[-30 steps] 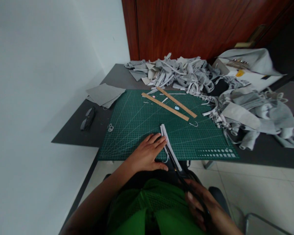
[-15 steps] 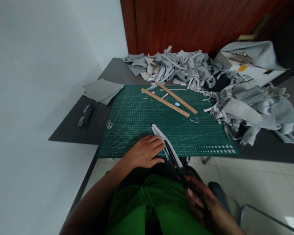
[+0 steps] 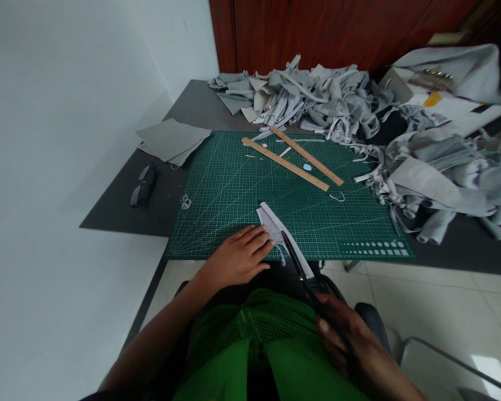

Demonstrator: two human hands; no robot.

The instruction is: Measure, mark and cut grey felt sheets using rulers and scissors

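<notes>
Dark table (image 3: 121, 214) runs along the white wall; green cutting mat (image 3: 234, 206) covers its near middle; far and right of the mat, a big heap of grey fabric offcuts (image 3: 317, 103) and a second mound of grey cloth (image 3: 446, 178), which I read as work already cut, though I cannot tell how much of it is finished; far left, a stack of flat grey squares (image 3: 173, 139), uncut as far as I can see; two wooden rulers (image 3: 286, 164) lie crossed at the mat's far side, untouched; dark glasses (image 3: 142, 184) left of the mat.

At the mat's near edge, a narrow grey fabric strip (image 3: 271, 220) lies angled, its near end running off the mat toward me; my left hand (image 3: 237, 259) lies flat with fingers spread, pressing the strip's left side down; my right hand (image 3: 350, 340) is curled tight around the handles of the black scissors (image 3: 300, 267); blades sit along the strip's near right part, slightly parted as far as I can tell.

Judgement: cut is under way near the strip's near end; most of its length toward the far tip looks yet to be trimmed.
</notes>
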